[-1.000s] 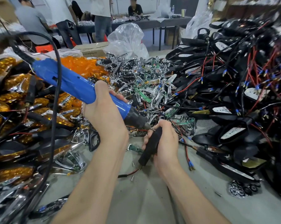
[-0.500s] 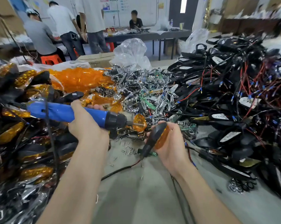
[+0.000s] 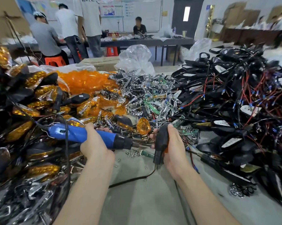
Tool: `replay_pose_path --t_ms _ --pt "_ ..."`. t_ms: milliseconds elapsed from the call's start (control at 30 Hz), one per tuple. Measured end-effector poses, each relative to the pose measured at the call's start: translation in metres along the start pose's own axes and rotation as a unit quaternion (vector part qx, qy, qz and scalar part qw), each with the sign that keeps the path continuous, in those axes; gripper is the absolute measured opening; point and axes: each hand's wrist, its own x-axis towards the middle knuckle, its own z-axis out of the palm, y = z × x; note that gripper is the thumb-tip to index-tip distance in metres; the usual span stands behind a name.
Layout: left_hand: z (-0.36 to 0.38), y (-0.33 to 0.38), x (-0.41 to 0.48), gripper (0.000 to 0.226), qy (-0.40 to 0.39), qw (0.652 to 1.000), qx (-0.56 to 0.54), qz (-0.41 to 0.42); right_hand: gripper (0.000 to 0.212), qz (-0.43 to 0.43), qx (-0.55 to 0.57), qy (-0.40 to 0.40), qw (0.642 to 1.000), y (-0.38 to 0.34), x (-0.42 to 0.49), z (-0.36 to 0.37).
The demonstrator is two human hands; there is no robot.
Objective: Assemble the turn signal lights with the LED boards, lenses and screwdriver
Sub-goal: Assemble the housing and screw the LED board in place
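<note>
The left hand (image 3: 95, 143) is holding the blue screwdriver (image 3: 72, 134) near the middle of the table (image 3: 145, 200), its grip wrapped tight around the barrel. The black nose is pointing toward the right hand, and the bit at its tip is too small and dark to make out. The right hand (image 3: 174, 146) is gripping a turn signal light (image 3: 160, 143), its grip clamped on the black housing. Most of its fingers are hiding behind the housing, and only a sliver of orange lens is showing at the palm side. A dark cable (image 3: 132, 179) is trailing from the light's stem toward the near edge.

Loose screws (image 3: 133, 153) are lying just under the screwdriver's nose, beside a green LED board (image 3: 146, 154) that is partly covered. A single amber lens (image 3: 143, 128) is sitting just beyond the two hands. Finished lights (image 3: 31, 111) are heaping along the left edge, blurring badly toward the near left corner. Black housings with red wires (image 3: 234, 103) are piling along the right edge, running out of frame. Chrome reflectors (image 3: 145, 98) and bagged orange lenses (image 3: 88, 82) are crowding the far side.
</note>
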Motion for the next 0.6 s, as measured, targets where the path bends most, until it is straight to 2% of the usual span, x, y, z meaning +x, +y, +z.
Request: replay_pose_path --t_ms 233,400,500,600 --pt "-0.002 -0.005 -0.005 0.021 0.007 0.998 0.050 -0.026 0.023 -0.014 -0.029 0.006 0.999 -0.008 -0.007 0.002" --pt "-0.005 0.002 -0.010 0.009 -0.071 0.983 0.157 -0.071 0.013 -0.089 -0.109 -0.034 0.989 -0.030 -0.014 0.038" --pt "-0.007 0.016 -0.014 0.013 -0.131 0.954 0.262 -0.065 0.023 -0.114 -0.171 -0.081 0.975 -0.038 -0.019 0.084" --pt "-0.008 0.041 -0.026 0.022 -0.232 0.893 0.385 0.015 0.037 -0.110 -0.206 -0.111 0.966 -0.033 -0.025 0.131"
